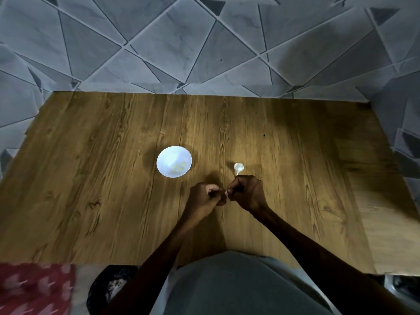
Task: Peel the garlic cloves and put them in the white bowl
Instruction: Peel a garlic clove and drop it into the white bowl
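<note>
Barely visible, garlic clove point(226, 192) pinched btwn left hand point(205, 197) & right hand point(247, 191) grips, mostly hidden.

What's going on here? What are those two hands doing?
A person is peeling garlic at a brown wooden table. The left hand and right hand are close together, both pinching a small pale garlic clove. A whitish garlic bulb lies just beyond the right hand. The round white bowl to the left holds a few yellowish peeled cloves.
</note>
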`<state>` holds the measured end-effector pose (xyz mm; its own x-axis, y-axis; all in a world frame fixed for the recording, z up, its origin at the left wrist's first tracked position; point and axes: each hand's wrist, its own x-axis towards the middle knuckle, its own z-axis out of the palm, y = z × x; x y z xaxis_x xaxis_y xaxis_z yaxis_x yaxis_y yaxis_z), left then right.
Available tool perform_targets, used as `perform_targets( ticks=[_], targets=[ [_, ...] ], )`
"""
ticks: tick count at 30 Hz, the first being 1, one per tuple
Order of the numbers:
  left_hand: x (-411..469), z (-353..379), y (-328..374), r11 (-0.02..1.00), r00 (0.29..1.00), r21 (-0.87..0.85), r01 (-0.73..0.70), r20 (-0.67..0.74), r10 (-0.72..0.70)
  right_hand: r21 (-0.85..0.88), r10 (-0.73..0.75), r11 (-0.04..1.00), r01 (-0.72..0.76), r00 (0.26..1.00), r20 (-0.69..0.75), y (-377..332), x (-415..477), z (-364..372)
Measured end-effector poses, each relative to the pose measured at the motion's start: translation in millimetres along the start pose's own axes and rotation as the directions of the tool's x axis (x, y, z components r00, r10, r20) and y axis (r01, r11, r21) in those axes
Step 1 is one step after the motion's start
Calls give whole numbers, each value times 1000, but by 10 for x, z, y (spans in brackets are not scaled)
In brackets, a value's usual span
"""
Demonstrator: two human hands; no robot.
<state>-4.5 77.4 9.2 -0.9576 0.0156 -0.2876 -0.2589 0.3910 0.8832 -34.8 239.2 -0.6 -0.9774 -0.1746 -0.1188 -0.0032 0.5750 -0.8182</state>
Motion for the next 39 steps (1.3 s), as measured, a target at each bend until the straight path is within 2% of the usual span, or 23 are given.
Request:
perform_targets(
  ticks=[5,10,13,16,20,23,30,35,39],
  targets=[
    [51,-20,2,998,998,47,-41,40,39,-53,-23,998,22,1000,-17,-44,13,-21],
    [87,0,-31,995,998,94,-27,62,21,-85,36,996,-40,998,-47,-86,-6,40],
    [87,33,-29,985,1000,171,-23,6,23,-85,47,995,-52,997,-56,-106,-25,66],
    [86,61,-27,985,999,174,10,-52,-1,-91,10,996,-16,998,-62,-128,-26,98],
    [74,40,-58,995,998,82,57,-35,-55,-96,-84,992,81,996,-27,-92,9,90],
    [69,15,-105,995,995,-6,96,3,-96,-85,-102,991,104,994,30,-43,32,66],
    [64,-9,-184,998,994,7,61,87,-61,20,4,1000,-7,988,156,11,84,30],
    [65,-39,-163,977,980,-125,172,118,-158,203,45,975,-88,978,204,27,96,-2],
    [81,-87,-203,949,964,-193,247,152,-220,234,-10,972,-37,980,197,45,90,9]
  ],
)
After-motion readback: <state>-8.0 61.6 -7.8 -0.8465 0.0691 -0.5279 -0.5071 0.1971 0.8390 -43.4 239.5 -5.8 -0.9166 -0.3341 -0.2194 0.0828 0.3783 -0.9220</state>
